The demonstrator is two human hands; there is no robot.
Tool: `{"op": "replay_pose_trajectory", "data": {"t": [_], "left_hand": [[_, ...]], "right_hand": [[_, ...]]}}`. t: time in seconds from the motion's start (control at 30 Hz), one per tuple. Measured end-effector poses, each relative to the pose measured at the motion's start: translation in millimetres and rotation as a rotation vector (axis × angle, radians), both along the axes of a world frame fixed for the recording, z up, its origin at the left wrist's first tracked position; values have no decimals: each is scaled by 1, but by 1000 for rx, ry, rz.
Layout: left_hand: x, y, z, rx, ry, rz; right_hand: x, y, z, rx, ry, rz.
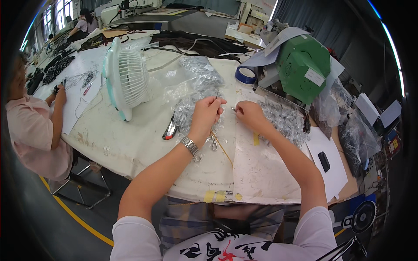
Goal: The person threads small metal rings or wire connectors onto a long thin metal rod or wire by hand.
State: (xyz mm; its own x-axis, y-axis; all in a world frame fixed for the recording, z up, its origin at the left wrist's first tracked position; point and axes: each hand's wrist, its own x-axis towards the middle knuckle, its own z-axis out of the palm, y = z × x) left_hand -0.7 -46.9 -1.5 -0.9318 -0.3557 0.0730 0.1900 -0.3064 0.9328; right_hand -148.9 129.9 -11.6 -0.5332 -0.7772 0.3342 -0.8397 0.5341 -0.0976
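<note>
My left hand is closed above the middle of the table, with a thin, dark, pointed piece sticking up from its fingers. My right hand pinches a small metal piece, its exact kind too small to tell. The two hands are apart. Next to the left hand lies a heap of small metal parts in clear wrapping. Another such heap spreads beside the right hand. Below my left hand lie a metal snap hook and a yellowish cord.
A box cutter lies left of my left wrist. Farther off stand a white fan, a roll of blue tape and a green machine. A black object rests on white paper at right. Another person sits at left.
</note>
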Motion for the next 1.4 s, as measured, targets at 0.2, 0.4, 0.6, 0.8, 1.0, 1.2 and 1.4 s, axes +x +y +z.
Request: {"op": "replay_pose_trajectory", "data": {"t": [0.2, 0.4, 0.6, 0.8, 1.0, 1.2, 1.4], "left_hand": [[-10, 6, -10, -576, 113, 112], [-1, 18, 6, -472, -159, -366], [-3, 27, -3, -764, -71, -94], [-6, 22, -13, -495, -131, -170], [0, 33, 6, -327, -152, -123], [3, 32, 1, -696, -107, -128], [2, 33, 0, -578, -141, -48]], "right_hand": [[49, 45, 5, -633, -1320, -76], [70, 57, -22, -854, -1694, 93], [87, 47, -6, -909, -1678, 110], [83, 55, -23, -823, -1575, 110], [87, 55, -24, -864, -1509, 34], [95, 52, -19, -786, -1419, 50], [94, 55, -14, -871, -1450, 8]]}}
